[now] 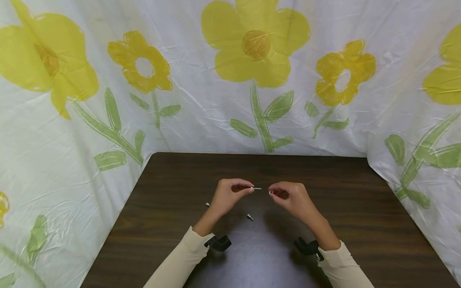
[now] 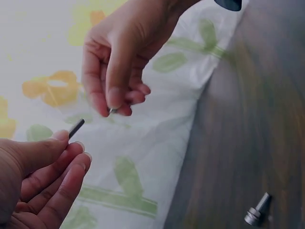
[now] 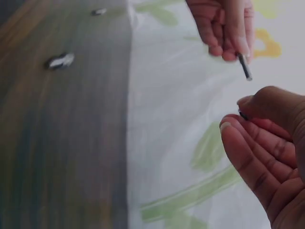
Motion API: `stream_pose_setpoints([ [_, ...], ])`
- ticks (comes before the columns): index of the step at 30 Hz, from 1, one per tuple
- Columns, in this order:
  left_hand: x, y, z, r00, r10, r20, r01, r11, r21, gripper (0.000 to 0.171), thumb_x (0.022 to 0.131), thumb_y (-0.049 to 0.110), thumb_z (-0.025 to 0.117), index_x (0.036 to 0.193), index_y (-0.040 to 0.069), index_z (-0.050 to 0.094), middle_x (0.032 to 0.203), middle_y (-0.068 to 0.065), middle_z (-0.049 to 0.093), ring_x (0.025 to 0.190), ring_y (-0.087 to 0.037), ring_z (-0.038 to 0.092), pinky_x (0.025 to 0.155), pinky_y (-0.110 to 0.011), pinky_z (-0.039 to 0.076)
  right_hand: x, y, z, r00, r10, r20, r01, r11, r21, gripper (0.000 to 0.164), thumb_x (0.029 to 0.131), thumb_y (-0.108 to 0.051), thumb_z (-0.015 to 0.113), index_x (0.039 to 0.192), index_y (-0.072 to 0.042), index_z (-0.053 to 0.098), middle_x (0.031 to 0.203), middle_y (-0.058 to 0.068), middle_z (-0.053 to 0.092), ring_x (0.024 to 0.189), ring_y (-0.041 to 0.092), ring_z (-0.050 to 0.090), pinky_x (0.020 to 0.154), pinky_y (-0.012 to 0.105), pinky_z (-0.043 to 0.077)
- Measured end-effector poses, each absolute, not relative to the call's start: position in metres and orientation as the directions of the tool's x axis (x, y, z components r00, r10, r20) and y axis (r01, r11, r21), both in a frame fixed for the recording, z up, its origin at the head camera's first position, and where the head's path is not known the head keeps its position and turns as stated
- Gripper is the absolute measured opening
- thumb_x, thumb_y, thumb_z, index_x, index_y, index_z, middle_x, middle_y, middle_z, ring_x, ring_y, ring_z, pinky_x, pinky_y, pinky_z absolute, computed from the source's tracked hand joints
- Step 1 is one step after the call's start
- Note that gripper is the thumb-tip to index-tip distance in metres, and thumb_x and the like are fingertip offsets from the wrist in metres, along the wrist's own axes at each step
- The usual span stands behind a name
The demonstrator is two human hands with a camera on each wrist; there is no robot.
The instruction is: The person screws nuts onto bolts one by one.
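My left hand (image 1: 226, 196) pinches a thin threaded bolt (image 1: 256, 188) between thumb and fingertips. In the left wrist view the bolt's dark shank (image 2: 76, 128) sticks out past the thumb; its other end is hidden by the fingers. My right hand (image 1: 296, 199) pinches a small shiny metal piece (image 1: 271, 192), perhaps a nut, mostly covered by the fingertips in the right wrist view. A short gap separates the shank's free end from this piece. Both hands are raised above the dark wooden table (image 1: 173, 176).
A bolt with a thick silver head (image 1: 250, 217) lies on the table between the forearms. Another small metal fastener (image 1: 207, 204) lies beside the left wrist, partly hidden by it. A white curtain (image 1: 201, 120) with yellow flowers hangs behind and along the table's sides.
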State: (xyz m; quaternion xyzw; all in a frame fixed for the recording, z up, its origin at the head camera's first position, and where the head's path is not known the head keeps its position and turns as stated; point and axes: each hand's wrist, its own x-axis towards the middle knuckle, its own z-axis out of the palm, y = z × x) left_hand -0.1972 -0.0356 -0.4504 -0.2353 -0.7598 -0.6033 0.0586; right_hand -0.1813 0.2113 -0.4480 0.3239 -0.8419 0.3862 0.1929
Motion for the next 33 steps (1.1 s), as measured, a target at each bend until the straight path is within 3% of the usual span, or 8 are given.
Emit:
stream_pose_setpoints([
  [15, -0.177, -0.035, -0.429, -0.846, 0.298, 0.442, 0.488, 0.099, 0.867, 0.01, 0.087, 0.011, 0.081, 0.095, 0.005, 0.08, 0.09, -0.002, 0.077, 0.078, -0.012, 0.071, 0.068, -0.036, 0.061, -0.16, 0.19, -0.414, -0.682, -0.389, 0.619, -0.728, 0.442, -0.524, 0.02, 0.079, 0.002, 0.085, 0.096, -0.007, 0.076, 0.087, -0.002, 0.075, 0.07, 0.004, 0.068, 0.061, 0.021, 0.057],
  [27, -0.175, -0.037, -0.423, -0.855, 0.257, 0.451, 0.481, 0.067, 0.874, 0.011, 0.087, 0.012, 0.082, 0.094, 0.004, 0.08, 0.09, -0.003, 0.077, 0.079, -0.015, 0.072, 0.07, -0.04, 0.061, -0.166, 0.182, -0.416, -0.587, -0.307, 0.749, -0.802, 0.348, -0.485, 0.025, 0.073, 0.006, 0.087, 0.094, -0.005, 0.079, 0.088, 0.004, 0.076, 0.075, 0.02, 0.073, 0.067, 0.019, 0.057],
  [33, -0.176, -0.036, -0.421, -0.874, 0.236, 0.426, 0.439, 0.005, 0.898, 0.01, 0.086, 0.009, 0.082, 0.094, 0.003, 0.08, 0.089, -0.007, 0.077, 0.077, -0.014, 0.072, 0.068, -0.03, 0.06, -0.165, 0.177, -0.413, -0.599, -0.248, 0.761, -0.791, 0.328, -0.516, 0.028, 0.071, 0.007, 0.088, 0.093, -0.006, 0.078, 0.086, 0.004, 0.076, 0.074, 0.019, 0.072, 0.068, 0.021, 0.058],
])
